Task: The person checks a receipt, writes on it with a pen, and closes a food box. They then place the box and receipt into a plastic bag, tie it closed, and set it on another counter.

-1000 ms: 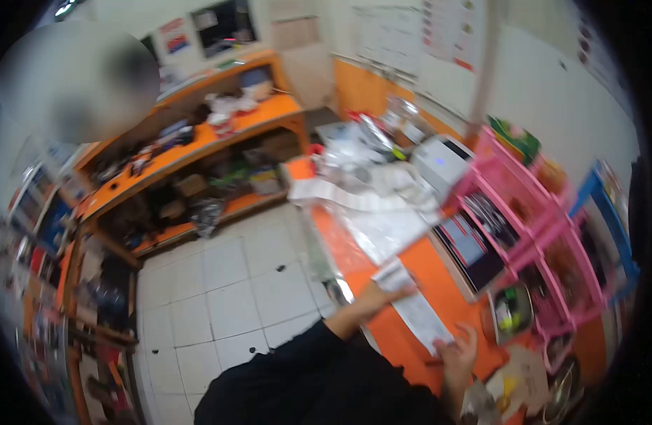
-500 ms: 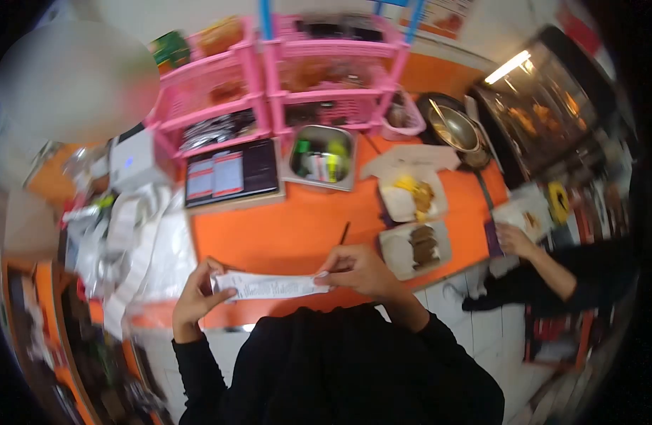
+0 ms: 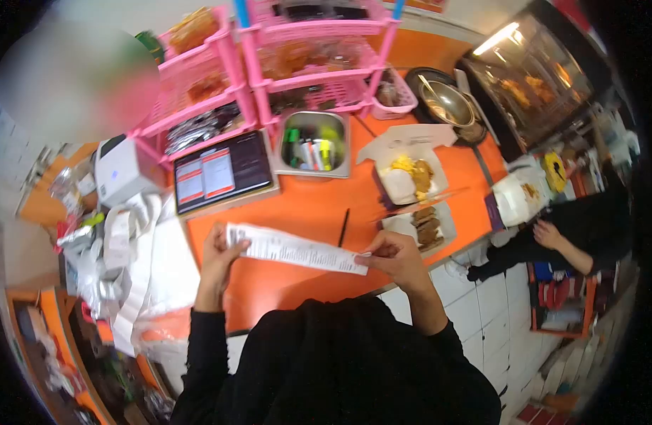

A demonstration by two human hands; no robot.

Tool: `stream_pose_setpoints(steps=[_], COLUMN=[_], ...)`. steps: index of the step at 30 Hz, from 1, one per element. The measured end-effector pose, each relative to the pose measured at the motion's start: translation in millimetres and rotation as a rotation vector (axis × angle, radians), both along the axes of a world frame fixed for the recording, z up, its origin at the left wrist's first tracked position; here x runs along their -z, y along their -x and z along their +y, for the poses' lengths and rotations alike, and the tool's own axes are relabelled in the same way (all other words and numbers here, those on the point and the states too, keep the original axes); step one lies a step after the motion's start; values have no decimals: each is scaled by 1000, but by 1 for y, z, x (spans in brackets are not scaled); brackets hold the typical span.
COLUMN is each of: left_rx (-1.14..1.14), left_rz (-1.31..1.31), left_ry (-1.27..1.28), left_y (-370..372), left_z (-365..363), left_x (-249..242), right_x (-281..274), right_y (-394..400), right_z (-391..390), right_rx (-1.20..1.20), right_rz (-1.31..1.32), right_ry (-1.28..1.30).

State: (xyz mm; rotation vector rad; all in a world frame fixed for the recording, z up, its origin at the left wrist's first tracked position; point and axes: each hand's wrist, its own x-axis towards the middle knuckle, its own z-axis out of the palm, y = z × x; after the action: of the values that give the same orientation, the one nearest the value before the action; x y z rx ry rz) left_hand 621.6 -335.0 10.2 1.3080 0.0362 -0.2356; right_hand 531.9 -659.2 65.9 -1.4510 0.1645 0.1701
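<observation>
A long white printed receipt (image 3: 297,248) is stretched between my two hands above the orange table. My left hand (image 3: 217,261) pinches its left end, with the thumb on top. The lower right end is pinched by my right hand (image 3: 400,263). Just beyond the paper, a thin black stick-like item (image 3: 344,228) lies on the table. An open food box (image 3: 443,173) with yellow and brown food stands beyond my right hand. Close to that hand is another box (image 3: 448,225) holding brown pieces, partly hidden by my fingers.
A tablet (image 3: 255,170) and a metal tub (image 3: 288,164) of markers stand behind, below pink racks (image 3: 319,30). Plastic bags and paper strips (image 3: 131,283) crowd the left. At right are a metal bowl (image 3: 450,106), a lit display case (image 3: 531,85) and a co-worker's hand (image 3: 549,235).
Both my hands have moved the receipt up and away from my body, and it now slopes down to the right. The co-worker's hand has moved away from the white box at right.
</observation>
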Motion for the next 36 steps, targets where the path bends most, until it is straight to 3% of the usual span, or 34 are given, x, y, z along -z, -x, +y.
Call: stream_pose_setpoints(steps=[3,5,10,13,16,19,21,24,27,29,31,34,36], left_rx=[-127,-90,-329,-53,-31,-59,-122,-185,-236,-267,-296,-286,-310], left_rz=[146,124,222,21,47,24,12,42,61,63,56,77,75], left_ry=[330,782,975,1119,1042,957,882,909,901,867,853,885,897], left_y=[-10,-14,-12,-23,-19,-16,-11,-10,-8,-10,-11,-15,-14], left_z=[-20,-38,-62,-39,-32,-21,-19,-14,-10,-10,-11,-9,-3], left_x=[-2,13,-15,-18,-32,-39,-52,-38,-29,-25,-25,-31,-34], right_x=[21,24,43,53,31,-26,-48,-95,-54,11,18,57,76], right_y=[-5,-9,-17,-20,-29,-61,-99,-176,-272,-345,-385,-420,-433], right_z=[20,41,72,76,76,48,16,-22,-58,-82,-70,-65,-72], right_rx=[63,77,5,-291,-618,-942,-739,-559,-660,-739,-753,-551,-541], right_rz=[8,68,142,212,166,-80,-262,-473,-428,-451,-277,11,29], right_ry=[-81,-186,-341,-216,-47,399,490,927,1401,1446,1525,1488,1357])
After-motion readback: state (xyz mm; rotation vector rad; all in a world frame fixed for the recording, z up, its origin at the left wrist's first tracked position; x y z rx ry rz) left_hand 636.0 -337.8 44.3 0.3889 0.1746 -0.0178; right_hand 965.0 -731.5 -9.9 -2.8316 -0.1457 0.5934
